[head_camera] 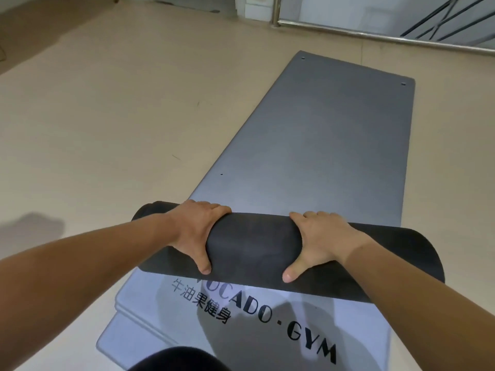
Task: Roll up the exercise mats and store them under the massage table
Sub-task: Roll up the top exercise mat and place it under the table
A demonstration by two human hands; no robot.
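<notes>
1. Grip first: the left hand (pixel 198 231) and right hand (pixel 321 242) both hold the dark roll (pixel 254 247), fingers curled over its far side, thumbs spread on the near side.
2. The roll lies crosswise on the grey mat (pixel 321 145), which is flat on the beige floor (pixel 93 129).
3. Layered mat edges show at lower left, so it looks like a stack.
4. Black "GYM" print (pixel 312 338) sits just nearer than the roll.

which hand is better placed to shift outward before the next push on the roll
Right, probably: the right hand holds the rolled mat well short of its end, while the left hand sits near its own end.
</notes>
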